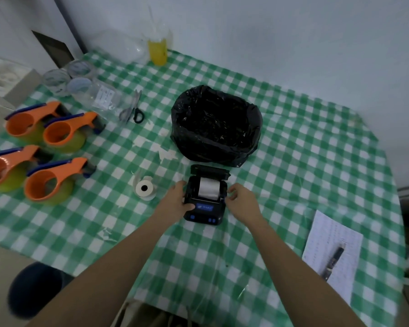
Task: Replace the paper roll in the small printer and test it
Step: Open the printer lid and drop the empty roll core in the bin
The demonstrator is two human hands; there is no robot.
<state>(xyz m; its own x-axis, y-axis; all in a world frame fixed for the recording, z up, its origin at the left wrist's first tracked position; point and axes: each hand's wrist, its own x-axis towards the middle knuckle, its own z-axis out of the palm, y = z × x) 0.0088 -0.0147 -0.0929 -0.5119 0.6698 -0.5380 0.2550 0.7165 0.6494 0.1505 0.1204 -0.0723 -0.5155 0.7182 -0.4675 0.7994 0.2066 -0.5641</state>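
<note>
A small black printer point(204, 210) with a blue label and blue buttons sits on the green checked tablecloth. Its lid point(209, 172) is flipped back and a white paper roll point(208, 190) lies in the open bay. My left hand point(175, 200) grips the printer's left side, thumb on its front corner. My right hand point(242, 198) is at the printer's right side, its fingers curled beside the bay edge; I cannot tell if they touch it. A second white paper roll point(145, 188) lies on the cloth just left of the printer.
A bin lined with a black bag point(216, 125) stands right behind the printer. Several orange tape dispensers point(50, 156) fill the left side. Scissors point(134, 109), clear jars point(78, 81) and a yellow bottle point(157, 51) are further back. A printed sheet with a pen point(333, 258) lies at right.
</note>
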